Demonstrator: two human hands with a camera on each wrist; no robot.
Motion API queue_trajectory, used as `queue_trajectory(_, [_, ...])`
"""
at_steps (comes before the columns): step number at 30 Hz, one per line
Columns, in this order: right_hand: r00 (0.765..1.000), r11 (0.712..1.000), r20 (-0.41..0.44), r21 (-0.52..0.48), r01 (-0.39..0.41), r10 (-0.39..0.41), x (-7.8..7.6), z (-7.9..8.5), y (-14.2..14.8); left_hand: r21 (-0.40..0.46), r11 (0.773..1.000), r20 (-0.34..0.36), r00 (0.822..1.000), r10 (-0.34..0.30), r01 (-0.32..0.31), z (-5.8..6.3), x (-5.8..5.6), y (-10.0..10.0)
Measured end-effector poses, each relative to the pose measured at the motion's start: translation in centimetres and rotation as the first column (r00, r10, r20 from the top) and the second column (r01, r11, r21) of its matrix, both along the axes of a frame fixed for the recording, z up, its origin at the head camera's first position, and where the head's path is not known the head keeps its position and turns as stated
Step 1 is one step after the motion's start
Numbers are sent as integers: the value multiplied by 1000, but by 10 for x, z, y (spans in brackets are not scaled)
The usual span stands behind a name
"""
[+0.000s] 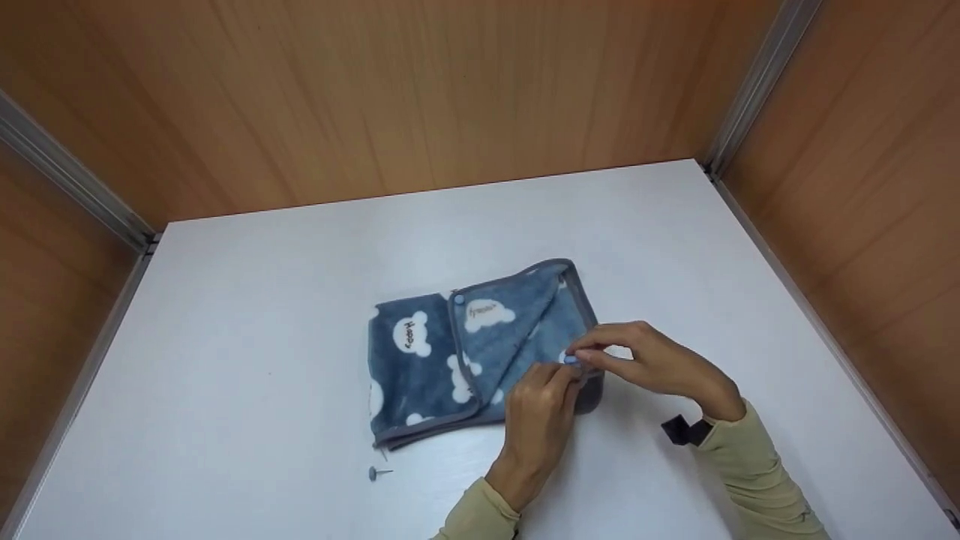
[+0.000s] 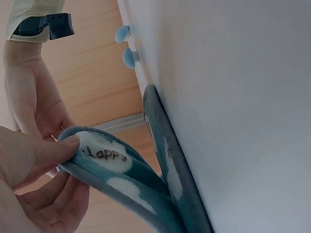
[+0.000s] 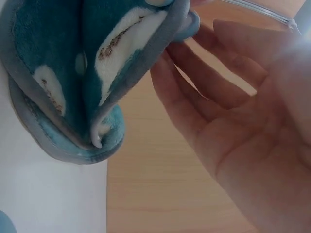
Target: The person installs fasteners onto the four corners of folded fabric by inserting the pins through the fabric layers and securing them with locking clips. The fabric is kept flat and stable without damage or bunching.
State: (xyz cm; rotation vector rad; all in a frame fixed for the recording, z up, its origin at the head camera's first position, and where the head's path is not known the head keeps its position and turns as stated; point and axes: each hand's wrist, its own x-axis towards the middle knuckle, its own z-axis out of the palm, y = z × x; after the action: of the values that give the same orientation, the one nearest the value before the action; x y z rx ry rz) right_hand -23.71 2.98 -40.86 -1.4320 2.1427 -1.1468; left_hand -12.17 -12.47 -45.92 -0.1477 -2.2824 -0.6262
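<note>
A folded blue fleece blanket (image 1: 427, 379) with white bear-head patches and grey edging lies on the table. My left hand (image 1: 536, 420) pinches its raised near-right edge between thumb and fingers; in the left wrist view the lifted fleece (image 2: 146, 182) bends up from the table. With thumb and forefinger, my right hand (image 1: 660, 364) holds a round blue-headed pin (image 1: 571, 360) against that edge. The blue head (image 3: 188, 26) shows by the right fingers in the right wrist view. Whether its point passes through the fleece is hidden.
Another blue round head (image 1: 459, 299) sits on the blanket's upper fold. A loose pin (image 1: 373, 473) lies on the white table (image 1: 225, 375) near the blanket's lower-left corner. Two blue heads (image 2: 129, 57) show in the left wrist view. Wooden panels (image 1: 450, 90) stand around the table.
</note>
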Motion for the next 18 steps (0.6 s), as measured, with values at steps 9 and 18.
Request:
queue_trajectory(9, [998,997,-43,55,-52,55,2,4,2,37,999,20,1000,-10,10,1,0,-2])
queue_trajectory(18, [990,988,-62,102,-117,124,3,5,11,214,976,142,988,-54,23,4,1,-1])
